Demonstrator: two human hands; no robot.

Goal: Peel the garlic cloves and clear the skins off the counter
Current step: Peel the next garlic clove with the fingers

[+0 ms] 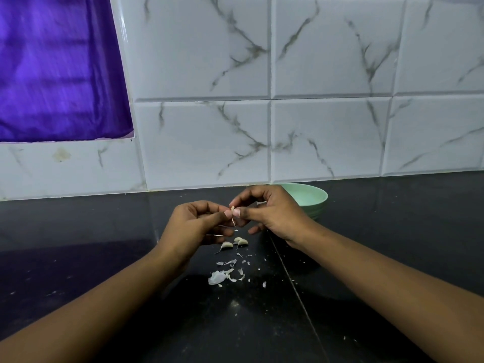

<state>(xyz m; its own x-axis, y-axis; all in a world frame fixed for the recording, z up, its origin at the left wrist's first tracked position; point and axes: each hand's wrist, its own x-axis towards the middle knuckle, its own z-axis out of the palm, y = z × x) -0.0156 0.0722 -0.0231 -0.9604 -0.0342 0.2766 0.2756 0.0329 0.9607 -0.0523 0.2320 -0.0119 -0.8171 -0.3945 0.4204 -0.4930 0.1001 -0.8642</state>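
Green bowl [317, 205] behind right hand [272, 213]

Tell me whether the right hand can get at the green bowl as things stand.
Probably yes. The green bowl sits just behind the right hand, with nothing between them; that hand is only busy pinching a garlic clove with the left hand.

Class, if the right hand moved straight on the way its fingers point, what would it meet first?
Probably the left hand, just across the garlic clove that both hands pinch.
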